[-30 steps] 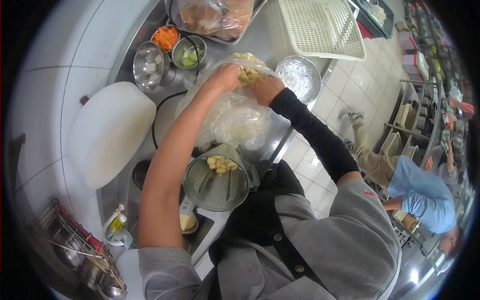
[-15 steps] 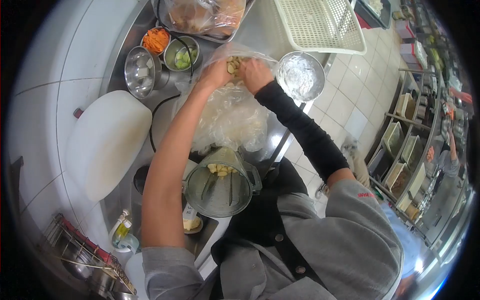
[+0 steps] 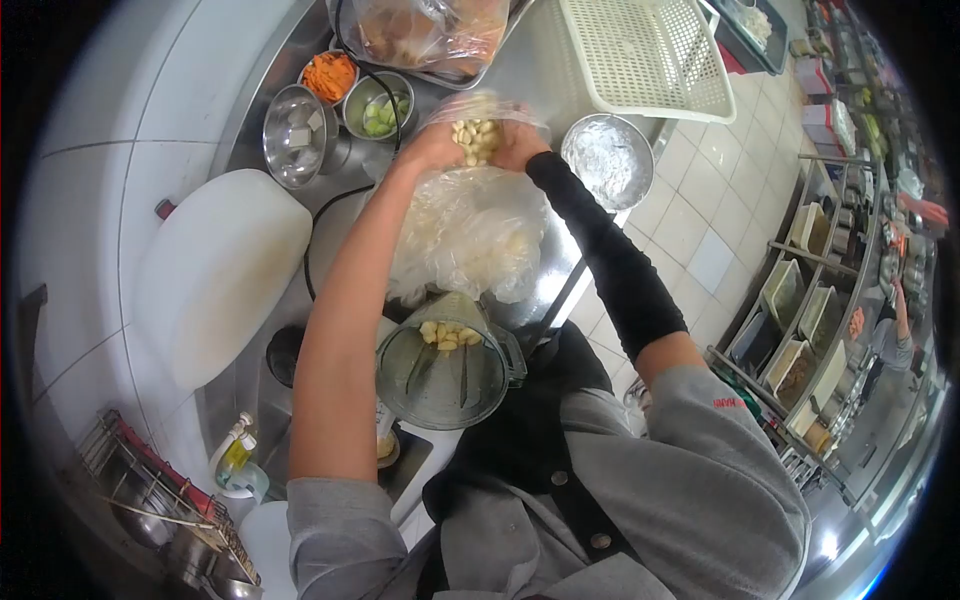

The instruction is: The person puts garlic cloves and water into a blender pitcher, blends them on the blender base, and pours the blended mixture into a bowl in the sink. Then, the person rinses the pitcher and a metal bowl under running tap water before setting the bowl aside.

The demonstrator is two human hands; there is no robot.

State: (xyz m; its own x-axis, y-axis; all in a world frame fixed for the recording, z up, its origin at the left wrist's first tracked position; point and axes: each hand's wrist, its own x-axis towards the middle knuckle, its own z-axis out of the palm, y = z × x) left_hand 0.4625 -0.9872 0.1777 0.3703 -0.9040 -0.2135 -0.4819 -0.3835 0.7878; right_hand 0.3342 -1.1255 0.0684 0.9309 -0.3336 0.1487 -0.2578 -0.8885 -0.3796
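Observation:
My left hand (image 3: 434,148) and my right hand (image 3: 519,145) are up at the mouth of a clear plastic bag (image 3: 465,235), one on either side. Between them pale peeled cloves (image 3: 476,141) show in the opening. Each hand has its fingers curled on the bag's rim, partly hidden by the film. Nearer my body, a clear blender jug (image 3: 440,385) lies tilted with its mouth towards me, and several pale cloves (image 3: 449,335) rest inside it.
Metal bowls hold shredded carrot (image 3: 329,76), green pieces (image 3: 381,117) and white blocks (image 3: 300,136). A foil-like bowl (image 3: 608,162) and a white basket (image 3: 650,60) stand right. A white board (image 3: 225,275) leans left. A black cable (image 3: 318,215) crosses the counter. Shelves (image 3: 800,320) stand beyond the floor.
The cloves in the bag opening show more fully between my hands. The person in blue on the right has gone out of view. The camera view has shifted slightly.

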